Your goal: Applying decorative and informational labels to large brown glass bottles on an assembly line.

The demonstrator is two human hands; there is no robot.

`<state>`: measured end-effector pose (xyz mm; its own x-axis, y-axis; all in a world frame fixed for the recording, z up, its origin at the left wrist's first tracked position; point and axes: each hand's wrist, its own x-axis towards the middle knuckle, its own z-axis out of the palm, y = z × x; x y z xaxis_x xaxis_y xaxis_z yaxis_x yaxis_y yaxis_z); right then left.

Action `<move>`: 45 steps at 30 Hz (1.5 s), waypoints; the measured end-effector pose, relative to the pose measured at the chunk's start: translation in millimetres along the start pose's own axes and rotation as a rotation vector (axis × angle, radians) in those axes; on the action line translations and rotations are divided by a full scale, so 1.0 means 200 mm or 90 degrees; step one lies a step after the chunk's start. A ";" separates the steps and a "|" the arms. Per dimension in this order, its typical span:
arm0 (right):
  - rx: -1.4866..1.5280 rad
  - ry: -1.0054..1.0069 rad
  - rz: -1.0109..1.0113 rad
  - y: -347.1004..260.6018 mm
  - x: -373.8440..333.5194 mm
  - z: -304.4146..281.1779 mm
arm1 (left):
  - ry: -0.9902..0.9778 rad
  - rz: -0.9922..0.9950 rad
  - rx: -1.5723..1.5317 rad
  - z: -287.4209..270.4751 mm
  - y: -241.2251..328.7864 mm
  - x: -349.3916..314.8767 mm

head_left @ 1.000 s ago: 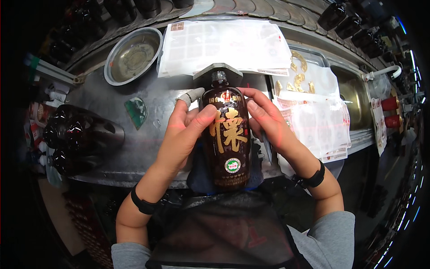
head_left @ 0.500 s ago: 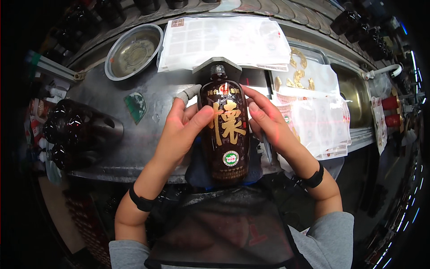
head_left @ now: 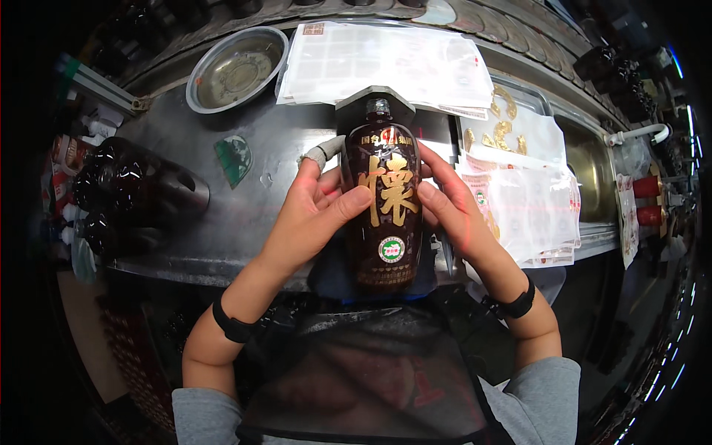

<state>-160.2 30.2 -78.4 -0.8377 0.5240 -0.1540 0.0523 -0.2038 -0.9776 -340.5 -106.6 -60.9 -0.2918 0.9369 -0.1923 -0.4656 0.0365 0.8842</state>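
A glossy dark brown bottle (head_left: pixel 361 245) lies with its neck away from me, resting against a dark angular block (head_left: pixel 400 110). Large gold characters and a round green-and-white sticker (head_left: pixel 391 250) mark its face. My left hand (head_left: pixel 315 204) grips the bottle's left side, thumb pressed near the gold character; a pale wrap (head_left: pixel 324 152) covers one finger. From the right, my right hand (head_left: pixel 449 200) closes on the opposite side, its thumb at the bottle's edge. Below that hand shows a thin grey pointed strip (head_left: pixel 448 256); I cannot tell whether it is held.
White printed sheets (head_left: pixel 386 63) lie at the back, with more sheets (head_left: pixel 519 215) to the right beside gold cut-out pieces (head_left: pixel 506 137). A metal basin (head_left: pixel 237 72) stands back left, near a green translucent piece (head_left: pixel 234 160). Several dark bottles (head_left: pixel 119 178) cluster at left; a sink (head_left: pixel 591 174) is at right.
My right hand has drawn in, its thumb now against the bottle's edge. My left hand still grips the other side. The whole view has shifted slightly.
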 end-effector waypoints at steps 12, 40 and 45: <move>-0.027 0.012 0.012 -0.07 -0.05 0.05 | 0.006 -0.022 0.022 0.00 -0.02 -0.05; -0.182 -0.024 0.059 -0.01 -0.29 0.04 | -0.083 0.044 0.257 -0.06 -0.09 -0.22; -0.187 -0.034 0.052 0.00 -0.28 0.03 | -0.072 0.024 0.278 -0.06 -0.08 -0.22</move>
<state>-116.4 -5.0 -68.4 -0.8513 0.4700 -0.2332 0.2688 0.0090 -0.9632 -329.6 -153.3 -71.0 -0.1972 0.9716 -0.1307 -0.0527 0.1227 0.9910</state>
